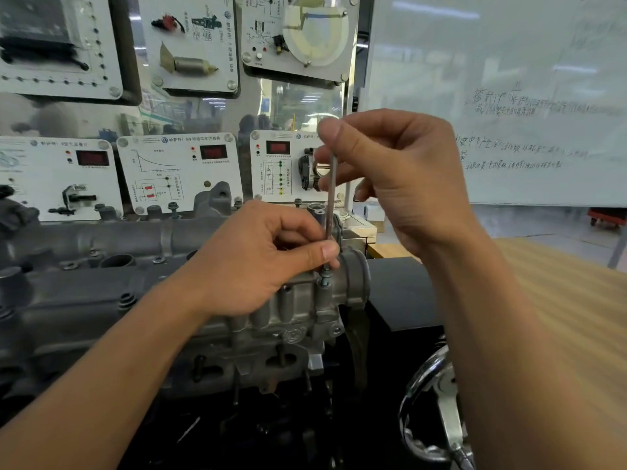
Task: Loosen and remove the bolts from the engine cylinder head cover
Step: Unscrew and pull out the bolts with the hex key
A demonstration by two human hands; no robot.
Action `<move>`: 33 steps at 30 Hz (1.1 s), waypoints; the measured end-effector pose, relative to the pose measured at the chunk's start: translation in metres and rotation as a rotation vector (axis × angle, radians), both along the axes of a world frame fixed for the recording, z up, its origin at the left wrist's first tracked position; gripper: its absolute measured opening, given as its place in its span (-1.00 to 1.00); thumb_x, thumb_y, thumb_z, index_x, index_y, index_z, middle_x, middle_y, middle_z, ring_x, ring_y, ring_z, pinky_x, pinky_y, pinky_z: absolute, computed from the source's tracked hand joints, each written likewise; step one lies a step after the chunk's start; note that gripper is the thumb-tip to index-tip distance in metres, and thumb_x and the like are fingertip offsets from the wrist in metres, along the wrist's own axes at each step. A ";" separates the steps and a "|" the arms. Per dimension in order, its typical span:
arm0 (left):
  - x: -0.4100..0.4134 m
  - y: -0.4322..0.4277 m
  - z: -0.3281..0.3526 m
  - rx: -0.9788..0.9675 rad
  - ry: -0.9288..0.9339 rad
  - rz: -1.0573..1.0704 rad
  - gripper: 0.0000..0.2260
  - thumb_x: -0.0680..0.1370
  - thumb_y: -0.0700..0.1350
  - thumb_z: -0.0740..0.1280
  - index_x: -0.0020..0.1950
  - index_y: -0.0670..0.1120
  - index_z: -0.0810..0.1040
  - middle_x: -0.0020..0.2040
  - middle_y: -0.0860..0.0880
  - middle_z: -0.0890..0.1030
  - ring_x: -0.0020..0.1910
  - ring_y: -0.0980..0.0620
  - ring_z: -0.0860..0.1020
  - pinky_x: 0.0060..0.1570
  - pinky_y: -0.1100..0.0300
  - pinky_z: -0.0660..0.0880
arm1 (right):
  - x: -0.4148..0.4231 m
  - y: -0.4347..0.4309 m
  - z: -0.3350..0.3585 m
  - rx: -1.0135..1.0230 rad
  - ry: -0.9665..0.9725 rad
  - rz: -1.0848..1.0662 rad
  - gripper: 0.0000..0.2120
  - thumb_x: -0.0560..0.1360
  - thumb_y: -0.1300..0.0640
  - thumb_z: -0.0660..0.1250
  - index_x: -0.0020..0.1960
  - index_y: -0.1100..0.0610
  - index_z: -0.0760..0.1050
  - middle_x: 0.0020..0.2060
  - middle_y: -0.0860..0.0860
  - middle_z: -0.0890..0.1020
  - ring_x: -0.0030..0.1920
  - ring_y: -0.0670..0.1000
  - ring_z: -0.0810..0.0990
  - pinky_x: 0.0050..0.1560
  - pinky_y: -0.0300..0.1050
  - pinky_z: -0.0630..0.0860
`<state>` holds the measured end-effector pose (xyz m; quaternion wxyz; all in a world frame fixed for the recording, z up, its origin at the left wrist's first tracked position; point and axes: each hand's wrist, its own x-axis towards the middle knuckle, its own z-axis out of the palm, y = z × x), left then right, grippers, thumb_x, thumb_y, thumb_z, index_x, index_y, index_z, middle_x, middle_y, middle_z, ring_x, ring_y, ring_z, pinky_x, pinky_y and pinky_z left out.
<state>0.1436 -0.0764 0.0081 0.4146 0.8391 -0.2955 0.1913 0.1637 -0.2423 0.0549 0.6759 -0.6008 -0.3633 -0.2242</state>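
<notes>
Over the bolt (324, 280), left hand (271, 256) and right hand (390, 171) pinch the shaft (330, 184).

Dull cast-metal cylinder head cover (68, 300), metal rod (331, 178) (satin sheen), matt grained wooden table (559, 293)

White instrument panels (179, 171) behind, scribbled whiteboard (509, 79) at right, wooden tabletop (570, 286) below.

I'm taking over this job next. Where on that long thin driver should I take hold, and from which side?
Probably in two places, since the driver is slim, smooth and upright on the bolt. Pinch its top end from the right, as the right hand does, to twirl it; steady its low end from the left, as the left hand does.
</notes>
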 end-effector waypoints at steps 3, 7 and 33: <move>0.000 -0.001 0.001 -0.006 -0.009 0.007 -0.88 0.50 -0.04 0.42 -0.13 -0.07 0.70 -0.20 0.11 0.73 -0.16 0.17 0.70 0.00 0.34 0.57 | -0.004 -0.005 0.001 -0.077 -0.074 -0.041 -0.87 0.42 0.23 0.55 -0.07 0.22 0.65 -0.28 0.09 0.73 -0.30 0.01 0.71 -0.39 -0.38 0.47; 0.000 -0.002 0.000 -0.027 -0.012 0.020 -0.90 0.49 -0.07 0.45 -0.17 -0.07 0.70 -0.23 0.08 0.73 -0.19 0.14 0.70 -0.08 0.38 0.56 | -0.006 -0.004 0.001 -0.130 -0.072 0.010 -0.87 0.49 0.28 0.47 0.03 0.24 0.62 -0.21 0.09 0.74 -0.29 -0.01 0.71 -0.38 -0.33 0.49; -0.001 -0.002 -0.001 -0.105 0.016 -0.025 -0.93 0.51 -0.17 0.42 -0.05 -0.05 0.70 -0.19 0.09 0.74 -0.15 0.15 0.71 -0.12 0.39 0.58 | -0.009 -0.008 0.006 -0.130 -0.110 0.061 -0.91 0.46 0.17 0.50 -0.15 0.19 0.64 -0.29 0.06 0.73 -0.28 0.05 0.72 -0.30 -0.21 0.53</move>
